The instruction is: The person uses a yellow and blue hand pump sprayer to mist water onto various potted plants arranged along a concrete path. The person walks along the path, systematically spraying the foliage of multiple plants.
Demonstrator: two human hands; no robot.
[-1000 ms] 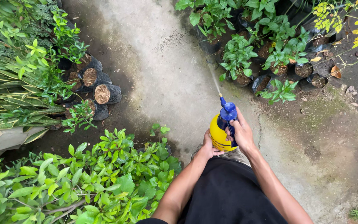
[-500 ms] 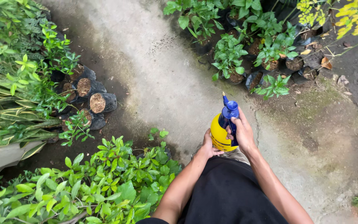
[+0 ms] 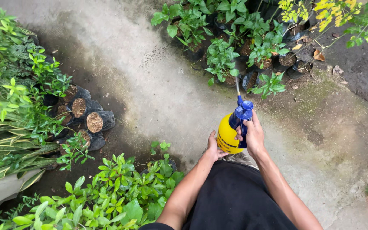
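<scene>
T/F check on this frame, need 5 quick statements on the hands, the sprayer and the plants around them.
1. The right hand grips the blue pump top of the yellow spray bottle. True.
2. The left hand hangs free, away from the bottle. False: it rests against the bottle's lower left side.
3. The bottle's thin nozzle points toward the potted plants at the top of the view. True.
4. The black plant bags on the left all stand upright. False: several lie tipped, their soil facing the camera.
5. The person stands on a lawn. False: the ground is a bare, damp concrete path.
</scene>
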